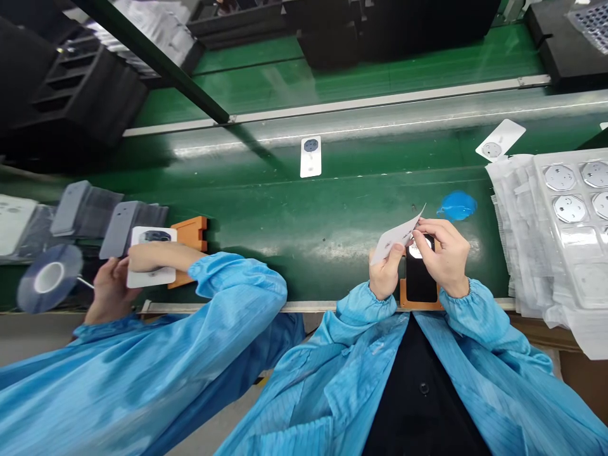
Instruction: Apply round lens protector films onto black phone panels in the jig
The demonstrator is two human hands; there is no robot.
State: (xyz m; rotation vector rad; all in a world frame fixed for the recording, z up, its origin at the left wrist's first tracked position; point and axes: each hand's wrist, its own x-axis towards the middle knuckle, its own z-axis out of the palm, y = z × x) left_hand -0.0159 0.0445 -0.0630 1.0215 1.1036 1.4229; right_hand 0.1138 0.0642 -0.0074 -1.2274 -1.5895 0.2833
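My left hand (386, 272) pinches the lower edge of a tilted white card (393, 242) with small grey print on it. At the card's right edge, the thumb and fingertips of my right hand (444, 253) are pressed together on it. Below my hands, a black phone-shaped panel (422, 278) lies in an orange holder (422, 306) at the bench's front edge. A round silvery piece (418, 247) shows at the panel's top, partly covered by my right fingers. Just beyond my right hand lies a blue patch (456, 206).
On the right, a clear tray (541, 209) of round silvery pieces rests on stacked trays. White cards lie on the green bench (266, 234), one mid-bench (311, 166), another near the tray (508, 134). At left, a co-worker's hands (111, 285) hold a card beside grey panels (118, 228) and a tape roll (35, 291).
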